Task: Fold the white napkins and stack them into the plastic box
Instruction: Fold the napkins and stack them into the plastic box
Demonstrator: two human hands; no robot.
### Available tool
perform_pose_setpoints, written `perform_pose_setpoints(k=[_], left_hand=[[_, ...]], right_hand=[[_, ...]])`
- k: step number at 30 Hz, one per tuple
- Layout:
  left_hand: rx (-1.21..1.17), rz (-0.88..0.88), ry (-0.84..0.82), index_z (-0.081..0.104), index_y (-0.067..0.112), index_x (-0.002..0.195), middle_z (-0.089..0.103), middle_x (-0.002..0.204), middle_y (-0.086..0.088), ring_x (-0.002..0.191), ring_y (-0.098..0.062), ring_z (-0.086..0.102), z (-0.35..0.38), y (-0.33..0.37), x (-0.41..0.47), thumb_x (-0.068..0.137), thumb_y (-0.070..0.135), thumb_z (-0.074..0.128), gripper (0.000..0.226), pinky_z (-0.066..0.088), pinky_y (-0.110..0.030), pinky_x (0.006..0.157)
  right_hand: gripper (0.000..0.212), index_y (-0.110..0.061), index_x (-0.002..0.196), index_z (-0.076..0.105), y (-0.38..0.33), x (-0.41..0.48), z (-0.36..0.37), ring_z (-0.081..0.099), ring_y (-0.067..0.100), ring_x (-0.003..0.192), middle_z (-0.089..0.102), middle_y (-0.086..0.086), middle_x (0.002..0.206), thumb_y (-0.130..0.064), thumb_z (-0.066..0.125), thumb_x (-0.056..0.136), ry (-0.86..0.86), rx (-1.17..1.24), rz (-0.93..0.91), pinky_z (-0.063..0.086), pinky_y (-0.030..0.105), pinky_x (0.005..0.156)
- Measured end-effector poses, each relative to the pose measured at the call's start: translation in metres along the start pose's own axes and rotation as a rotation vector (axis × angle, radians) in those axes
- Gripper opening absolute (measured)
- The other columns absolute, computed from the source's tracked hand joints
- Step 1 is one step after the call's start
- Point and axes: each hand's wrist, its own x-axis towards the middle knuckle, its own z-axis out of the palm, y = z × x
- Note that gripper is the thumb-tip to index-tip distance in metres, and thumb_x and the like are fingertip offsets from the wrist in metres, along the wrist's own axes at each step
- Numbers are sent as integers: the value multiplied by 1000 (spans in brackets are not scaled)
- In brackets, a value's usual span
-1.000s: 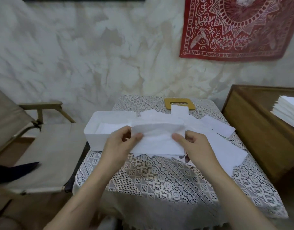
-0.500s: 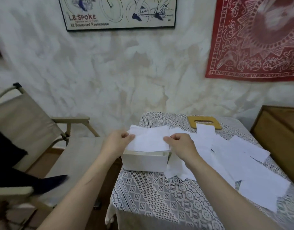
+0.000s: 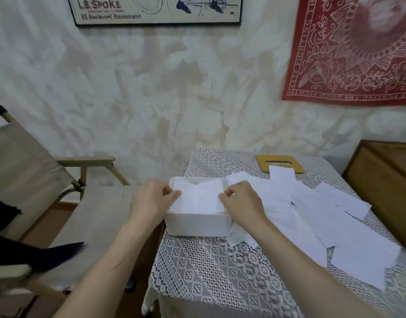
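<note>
I am at the stacking step. One folded napkin [image 3: 199, 198] lies in the mouth of the plastic box [image 3: 197, 224], sagging along a crease down its middle, and I hold it at both ends. My left hand [image 3: 151, 200] pinches its edge at the box's left rim, thumb pressed against curled fingers. My right hand [image 3: 241, 203] pinches the opposite edge at the box's right rim, its fingers curled the same way. The napkin sits within the box's walls, but I cannot tell whether it rests on the bottom or on others under it.

Next, I judge, both pinches should let go together so the sheet drops level. A flat press would then take out the sag. After that I reach to the right of the box for another sheet.

By count there is one box and one napkin in my fingers. The loose napkins [image 3: 330, 221] are spread to the right of the box on the lace cloth [image 3: 208, 271]. I make out at least five, but they overlap too much for a sure number. One tan wooden frame [image 3: 261, 160] lies beyond the box, to its right.
</note>
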Motion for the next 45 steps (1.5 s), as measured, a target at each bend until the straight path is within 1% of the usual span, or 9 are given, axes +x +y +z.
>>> perform_pose_setpoints(k=[4, 8, 13, 16, 23, 28, 34, 41, 45], left_hand=[[-53, 9, -2, 56, 27, 84, 57, 81, 8, 79, -19, 56, 4, -3, 0, 90, 43, 71, 23, 34, -33, 62], [-92, -10, 16, 52, 25, 85, 54, 76, 8, 73, -17, 54, 2, -1, -6, 94, 38, 67, 21, 34, -34, 60], [-103, 21, 107, 55, 26, 87, 59, 77, 9, 71, -3, 52, -7, 15, -43, 98, 36, 62, 17, 31, -30, 56], [-144, 71, 136, 55, 26, 86, 61, 77, 11, 73, -7, 56, -6, 38, -76, 99, 36, 60, 17, 33, -30, 57], [-152, 253, -59, 59, 31, 97, 62, 79, 14, 71, -1, 58, 52, 99, -129, 102, 39, 55, 9, 42, -27, 59], [-130, 314, -134, 61, 33, 106, 64, 82, 15, 72, 2, 57, 100, 134, -134, 102, 40, 54, 11, 44, -25, 59], [-16, 323, -164, 61, 32, 116, 68, 90, 13, 82, -9, 64, 140, 146, -129, 100, 39, 55, 19, 51, -34, 70], [9, 325, -183, 60, 32, 117, 64, 89, 14, 82, -7, 59, 155, 151, -110, 98, 39, 62, 21, 44, -29, 65], [3, 304, -199, 62, 33, 115, 63, 88, 13, 82, -4, 58, 156, 151, -105, 97, 40, 63, 19, 44, -27, 64]], right_hand=[[12, -25, 98, 62, 3, -7, 1, 59, 20, 100, 52, -1, 125, -34, 54, 98, -9, 16, -16, 43, 32, 78], [22, -22, 118, 61, 6, -17, -1, 57, 21, 106, 52, 0, 130, -30, 50, 100, 1, 26, -52, 43, 33, 81], [20, -28, 114, 62, 20, -29, -13, 59, 12, 100, 57, -7, 122, -25, 46, 102, 11, 115, -96, 44, 32, 79], [18, -29, 114, 63, 33, -41, -21, 59, 10, 104, 62, -11, 116, -26, 48, 103, 10, 175, -104, 44, 30, 81], [17, -30, 111, 63, 87, -74, -47, 58, 5, 99, 64, -14, 112, -26, 48, 104, 26, 123, -72, 40, 25, 76], [18, -30, 112, 66, 135, -88, -66, 60, 10, 105, 66, -11, 113, -27, 52, 102, -3, 5, -38, 44, 29, 80], [25, -26, 123, 64, 175, -90, -70, 53, 19, 118, 62, -4, 125, -28, 53, 101, -87, -142, -88, 46, 35, 93], [35, -23, 133, 56, 178, -63, -66, 61, 20, 102, 66, -4, 110, -35, 56, 100, -41, -49, -11, 49, 36, 87], [30, -20, 120, 60, 170, -44, -66, 63, 26, 100, 68, -2, 106, -42, 59, 99, -53, 10, 80, 51, 38, 87]])
